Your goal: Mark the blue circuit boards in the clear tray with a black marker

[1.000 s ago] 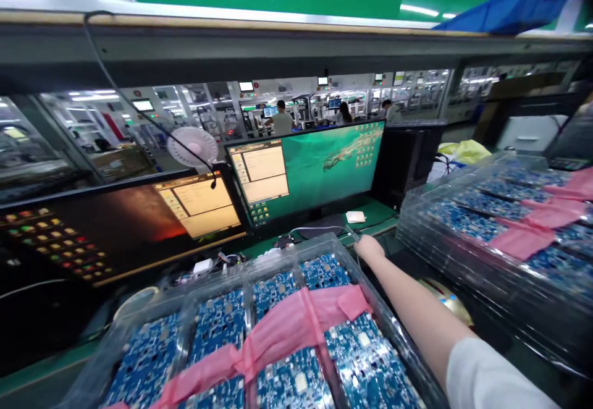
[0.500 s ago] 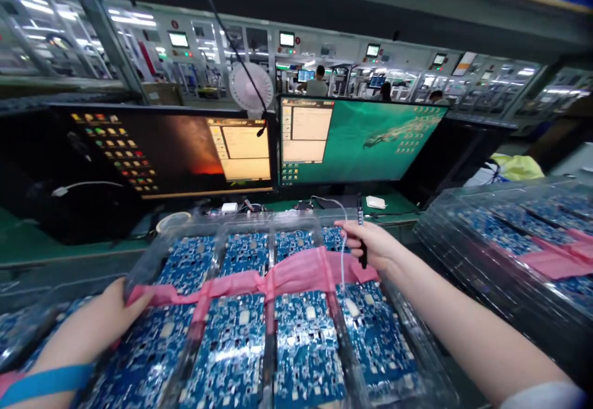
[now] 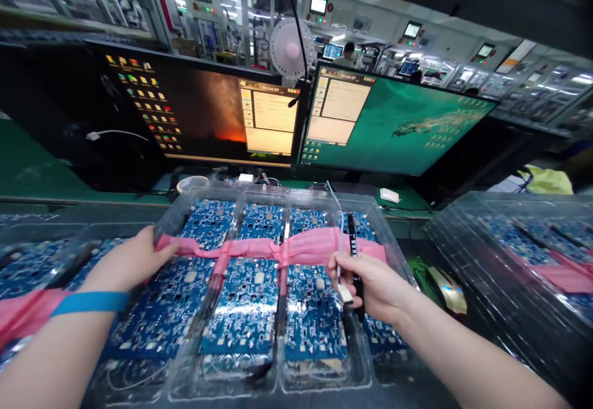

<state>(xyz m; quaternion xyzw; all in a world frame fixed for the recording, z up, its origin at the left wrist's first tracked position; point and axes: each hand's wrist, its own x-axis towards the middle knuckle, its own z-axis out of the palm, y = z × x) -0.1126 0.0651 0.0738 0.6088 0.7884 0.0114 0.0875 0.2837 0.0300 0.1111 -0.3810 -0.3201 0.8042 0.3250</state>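
Observation:
A clear plastic tray (image 3: 278,375) in front of me holds several blue circuit boards (image 3: 241,319). A pink strip (image 3: 310,245) runs across them. My left hand (image 3: 134,254) is closed at the tray's left edge, thumb by the strip's end; its fingertips are partly hidden. Over the right-hand boards, my right hand (image 3: 370,279) is closed around a slim black pen-like stick (image 3: 353,239) with white markings. A thin white cable (image 3: 341,217) hangs down at the same fingers, its white end piece (image 3: 345,293) beside the fingertips.
Two monitors (image 3: 199,112) (image 3: 393,125) stand behind the tray, with a small white fan (image 3: 291,50) between them. Other trays of boards lie at left (image 3: 28,273) and right (image 3: 523,230). A tape roll (image 3: 192,184) and a white box (image 3: 389,195) sit behind. A person (image 3: 346,55) is far off.
My right hand has come nearer to me over the boards, bringing the black stick and white cable along. My left hand stays at the tray's left edge. The view has tilted and shifted.

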